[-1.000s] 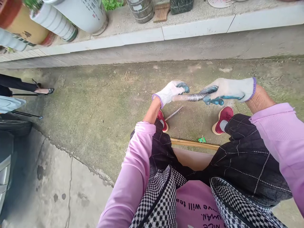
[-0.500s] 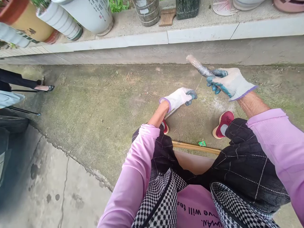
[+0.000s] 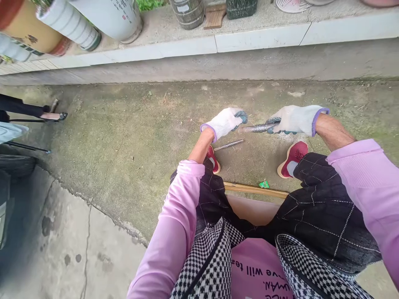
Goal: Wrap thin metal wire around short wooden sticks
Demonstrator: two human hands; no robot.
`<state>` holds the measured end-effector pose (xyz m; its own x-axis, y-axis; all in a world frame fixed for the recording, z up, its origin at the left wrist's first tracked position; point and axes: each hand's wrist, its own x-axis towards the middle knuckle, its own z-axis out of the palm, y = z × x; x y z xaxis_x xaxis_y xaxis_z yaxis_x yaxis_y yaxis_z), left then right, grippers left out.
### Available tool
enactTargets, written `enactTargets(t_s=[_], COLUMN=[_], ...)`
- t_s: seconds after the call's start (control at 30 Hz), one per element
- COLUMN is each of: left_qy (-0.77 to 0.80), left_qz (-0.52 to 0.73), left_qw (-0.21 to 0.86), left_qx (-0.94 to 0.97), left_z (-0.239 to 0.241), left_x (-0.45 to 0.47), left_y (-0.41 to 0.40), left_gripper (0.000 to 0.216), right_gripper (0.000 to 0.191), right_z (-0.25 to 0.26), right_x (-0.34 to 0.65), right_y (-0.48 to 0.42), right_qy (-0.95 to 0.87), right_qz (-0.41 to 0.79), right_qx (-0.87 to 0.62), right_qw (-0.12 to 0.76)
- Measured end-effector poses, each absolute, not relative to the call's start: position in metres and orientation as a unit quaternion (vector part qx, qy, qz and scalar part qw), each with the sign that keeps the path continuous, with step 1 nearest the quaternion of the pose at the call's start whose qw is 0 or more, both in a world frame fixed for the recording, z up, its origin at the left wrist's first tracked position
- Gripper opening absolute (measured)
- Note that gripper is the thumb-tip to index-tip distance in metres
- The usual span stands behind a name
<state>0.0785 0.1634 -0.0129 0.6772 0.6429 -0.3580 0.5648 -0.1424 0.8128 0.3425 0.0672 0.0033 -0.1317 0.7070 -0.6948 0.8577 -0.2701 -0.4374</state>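
Note:
My right hand (image 3: pixel 294 119), in a white glove with blue-grey coated fingers, is wrapped round a short stick with a silvery, wound-looking surface (image 3: pixel 260 128). The stick lies nearly level and its pale tip points at my left hand (image 3: pixel 227 121). That hand wears a matching glove, its fingers pinched together just left of the tip. A thin pale strand shows faintly by those fingertips; whether they hold it is hard to make out. Below, a thin rod with a silvery end (image 3: pixel 230 145) rests on the ground beside my left shoe (image 3: pixel 212 160).
Potted plants, including a large white pot (image 3: pixel 114 20), line a tiled ledge (image 3: pixel 187 49) ahead. A small green wrapper (image 3: pixel 264 184) lies between my feet, before a wooden-edged seat (image 3: pixel 255 190). At far left are another person's leg (image 3: pixel 25 107) and a dark tyre (image 3: pixel 17 166).
My right hand has lowered, bringing the stick from a raised slant to nearly level, close to my left hand. My left hand has shifted slightly left and up, exposing the rod on the ground.

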Motion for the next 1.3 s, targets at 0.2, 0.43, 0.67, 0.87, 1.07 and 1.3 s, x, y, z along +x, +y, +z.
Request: enactTargets(t_s=[0.2,0.43,0.67,0.87,1.07,1.3], left_qy=[0.392,0.359,0.346,0.35,0.39,0.417], left_qz=[0.07,0.065,0.015,0.01,0.052,0.066], left_qw=[0.573,0.612,0.619,0.583,0.547,0.554], left_qx=[0.716,0.702,0.705,0.733,0.739,0.717], left_z=[-0.01,-0.023,-0.014,-0.007,-0.013,-0.008], left_x=[0.093,0.094,0.095,0.086,0.077,0.082], left_y=[0.161,0.154,0.137,0.139,0.16,0.161], left_gripper=[0.007,0.03,0.027,0.033,0.026,0.011], right_gripper=[0.041,0.046,0.024,0.013,0.024,0.029], right_z=[0.025,0.041,0.045,0.024,-0.001,0.021], right_x=[0.355,0.35,0.329,0.332,0.337,0.341], right_y=[0.039,0.038,0.058,0.082,0.078,0.048], right_qy=[0.542,0.49,0.489,0.598,0.615,0.553], right_qz=[-0.618,-0.584,-0.455,-0.276,-0.372,-0.603], right_qx=[0.569,0.616,0.717,0.753,0.695,0.574], right_qw=[-0.031,-0.2,-0.197,-0.001,0.023,-0.032])
